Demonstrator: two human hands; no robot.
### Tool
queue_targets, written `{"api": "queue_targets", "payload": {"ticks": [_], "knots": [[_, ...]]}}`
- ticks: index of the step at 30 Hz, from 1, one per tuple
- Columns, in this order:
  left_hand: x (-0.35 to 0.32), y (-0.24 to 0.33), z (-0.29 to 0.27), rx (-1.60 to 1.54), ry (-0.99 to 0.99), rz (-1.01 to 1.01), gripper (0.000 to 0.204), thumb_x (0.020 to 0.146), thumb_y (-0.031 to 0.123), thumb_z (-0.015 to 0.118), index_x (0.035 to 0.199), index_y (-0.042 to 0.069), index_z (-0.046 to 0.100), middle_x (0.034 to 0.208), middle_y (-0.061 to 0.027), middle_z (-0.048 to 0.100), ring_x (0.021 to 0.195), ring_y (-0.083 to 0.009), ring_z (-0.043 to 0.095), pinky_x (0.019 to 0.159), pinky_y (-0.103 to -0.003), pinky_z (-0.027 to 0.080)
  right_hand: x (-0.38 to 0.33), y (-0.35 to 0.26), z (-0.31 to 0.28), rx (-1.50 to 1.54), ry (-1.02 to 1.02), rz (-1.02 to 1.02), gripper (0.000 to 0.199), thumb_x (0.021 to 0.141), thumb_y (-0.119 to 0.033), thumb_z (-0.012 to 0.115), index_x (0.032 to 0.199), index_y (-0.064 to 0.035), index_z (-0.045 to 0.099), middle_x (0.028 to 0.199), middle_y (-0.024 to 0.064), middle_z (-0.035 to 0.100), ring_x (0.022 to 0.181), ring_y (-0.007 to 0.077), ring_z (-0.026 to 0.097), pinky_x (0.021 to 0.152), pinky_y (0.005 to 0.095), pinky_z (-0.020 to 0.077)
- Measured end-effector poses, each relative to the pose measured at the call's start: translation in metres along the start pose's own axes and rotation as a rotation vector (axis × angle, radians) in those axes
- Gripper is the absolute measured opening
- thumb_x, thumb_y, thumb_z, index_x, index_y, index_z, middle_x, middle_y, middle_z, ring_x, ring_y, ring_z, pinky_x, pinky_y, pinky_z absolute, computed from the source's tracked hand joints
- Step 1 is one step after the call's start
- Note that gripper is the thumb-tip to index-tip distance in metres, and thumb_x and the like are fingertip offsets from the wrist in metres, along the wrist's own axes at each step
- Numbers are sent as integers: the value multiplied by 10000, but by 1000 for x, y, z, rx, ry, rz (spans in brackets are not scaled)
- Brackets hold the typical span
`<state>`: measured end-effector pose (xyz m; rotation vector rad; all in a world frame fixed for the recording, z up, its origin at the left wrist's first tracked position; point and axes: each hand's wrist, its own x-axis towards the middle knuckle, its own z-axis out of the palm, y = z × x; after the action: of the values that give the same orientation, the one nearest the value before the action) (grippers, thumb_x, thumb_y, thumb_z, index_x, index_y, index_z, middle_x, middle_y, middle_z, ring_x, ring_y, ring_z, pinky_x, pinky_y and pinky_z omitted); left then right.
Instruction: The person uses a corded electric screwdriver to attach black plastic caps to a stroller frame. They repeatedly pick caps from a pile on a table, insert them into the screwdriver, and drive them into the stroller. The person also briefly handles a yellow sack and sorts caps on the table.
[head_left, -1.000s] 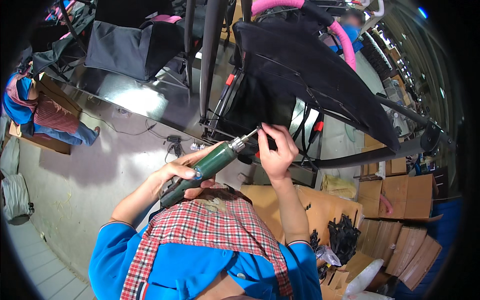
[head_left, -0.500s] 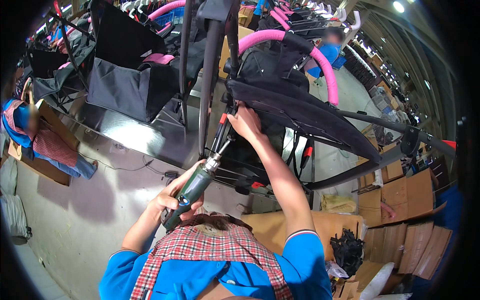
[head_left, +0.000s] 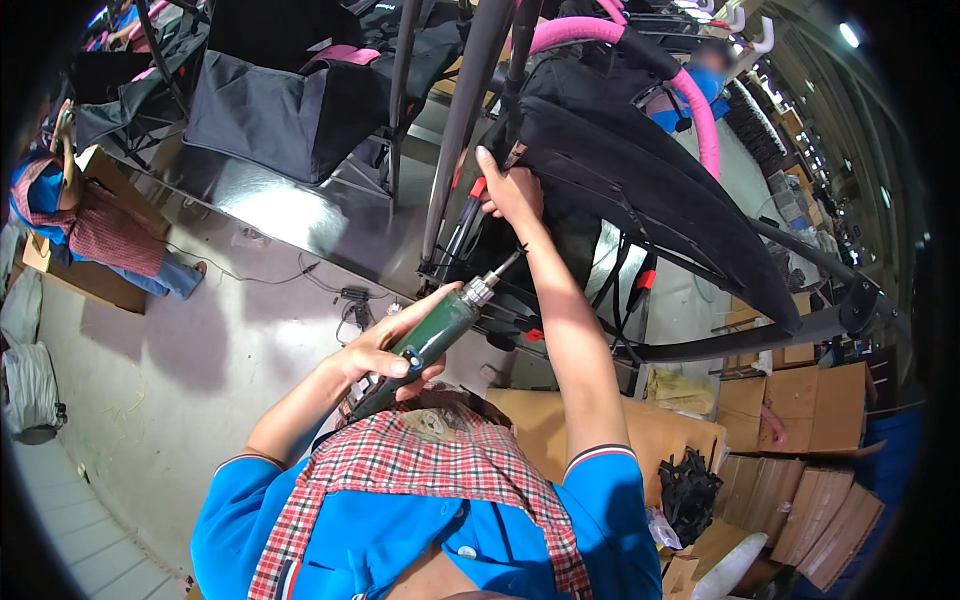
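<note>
My left hand is wrapped round a green power screwdriver. Its bit points up and right, ending by my right wrist, apart from the frame tubes. Upside down or tilted, I cannot tell which, a black stroller with a pink-covered handle stands before me. My right hand is at the edge of its black fabric, beside a tube with a red clip. The right thumb sticks up and the other fingers curl in; what they grip is hidden.
Another black stroller stands at the upper left on a shiny metal surface. A seated person is at the far left, another at the upper right. Cardboard boxes and black straps lie at the lower right; cables cross the floor.
The screwdriver's bit has come away from the frame tubes toward my right wrist. My right thumb has lifted up off the tube area. The whole view has shifted.
</note>
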<state>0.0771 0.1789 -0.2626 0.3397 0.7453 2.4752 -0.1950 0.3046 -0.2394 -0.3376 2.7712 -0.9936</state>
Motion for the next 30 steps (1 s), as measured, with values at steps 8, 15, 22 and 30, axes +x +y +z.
{"api": "queue_targets", "payload": {"ticks": [8,15,22,30], "knots": [[14,-1,1,169,223,109,1136,737,263,815,1600,204,79,844,-113,572,546,-153,559,497,-270,471,-25,9,11,-259,278,-157,399,970,-424,483,942,-84,691,906,195,713,929,459,644,835,528,508],[65,5,8,359,460,223,1060,816,280,774,1596,169,65,894,-113,630,551,-152,583,519,-267,474,-11,42,22,-164,563,-513,300,947,-317,573,945,-47,704,1045,179,673,1012,419,594,902,484,469],[98,11,8,380,615,239,1038,797,167,808,1592,162,140,808,-40,617,538,-127,574,506,-272,483,5,52,22,88,658,-788,141,922,-108,605,964,3,682,1087,134,637,1026,343,579,908,402,462],[103,8,4,442,654,222,996,812,148,803,1589,198,182,784,-45,608,542,-137,588,514,-271,478,7,55,20,126,601,-765,157,937,-108,585,1006,7,667,1097,123,645,1040,319,597,908,390,468]]}}
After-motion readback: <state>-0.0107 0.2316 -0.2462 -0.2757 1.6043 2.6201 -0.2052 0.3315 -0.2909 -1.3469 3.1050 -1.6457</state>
